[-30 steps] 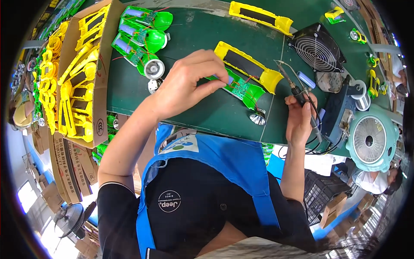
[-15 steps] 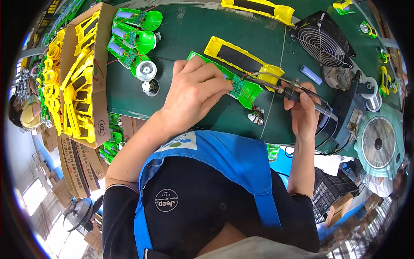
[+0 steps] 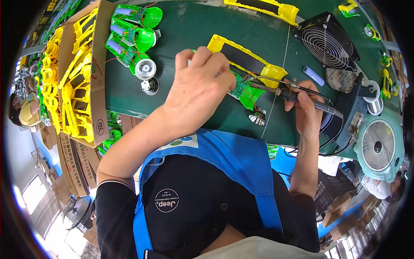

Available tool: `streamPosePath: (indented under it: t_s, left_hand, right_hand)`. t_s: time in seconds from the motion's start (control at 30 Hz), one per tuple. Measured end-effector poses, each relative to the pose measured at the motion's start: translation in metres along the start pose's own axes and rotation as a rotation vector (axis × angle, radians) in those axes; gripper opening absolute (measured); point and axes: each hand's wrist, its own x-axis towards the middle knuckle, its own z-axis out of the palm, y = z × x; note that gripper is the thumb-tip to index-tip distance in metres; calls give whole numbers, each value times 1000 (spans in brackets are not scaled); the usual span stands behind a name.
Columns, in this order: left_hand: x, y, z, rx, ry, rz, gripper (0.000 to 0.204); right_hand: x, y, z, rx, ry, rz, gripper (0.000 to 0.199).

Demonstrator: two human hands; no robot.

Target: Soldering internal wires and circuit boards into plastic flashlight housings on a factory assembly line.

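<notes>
My left hand [image 3: 198,88] is closed over the left end of a green flashlight housing [image 3: 249,98], with its bent fingers hiding much of it. Its fingertips sit beside a small green circuit board [image 3: 238,86] with thin red wires; whether they also pinch a wire is hidden. In my right hand [image 3: 307,108] is a soldering iron [image 3: 284,93], gripped by its dark handle, with a thin metal tube along it. The iron's tip points left at the board. A shiny reflector cup [image 3: 257,117] lies at the housing's near end. Just beyond lies a yellow housing half [image 3: 273,74].
At left stands a cardboard box [image 3: 99,82] of yellow frames, with several green housings [image 3: 129,39] beside it. A black fan [image 3: 327,41], a blue cell [image 3: 313,75], a solder spool [image 3: 373,98] and a pale green fan [image 3: 378,146] are on the right.
My left hand has shifted up and slightly right, covering more of the green housing. My right hand and the iron have hardly moved.
</notes>
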Motion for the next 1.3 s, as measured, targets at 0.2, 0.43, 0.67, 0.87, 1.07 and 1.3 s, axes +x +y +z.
streamPosePath:
  t_s: [0.2, 0.43, 0.67, 0.87, 1.07, 1.3]
  left_hand:
    - [8, 1, 3, 86, -135, 36, 7]
    - [11, 0, 4, 107, -131, 38, 7]
    - [12, 2, 4, 113, -131, 44, 7]
    - [10, -2, 8, 116, -139, 39, 8]
    - [11, -2, 5, 101, -109, 61, 8]
    - [14, -1, 7, 120, -134, 63, 7]
  right_hand:
    - [-1, -2, 7, -55, -22, 52, 24]
    - [1, -5, 10, -133, -57, 57, 22]
    - [0, -7, 12, -155, -70, 25, 17]
    - [1, -7, 12, -227, -120, -40, 20]
    - [-14, 4, 2, -115, 7, -127, 31]
    - [-21, 24, 4, 10, 162, -186, 33]
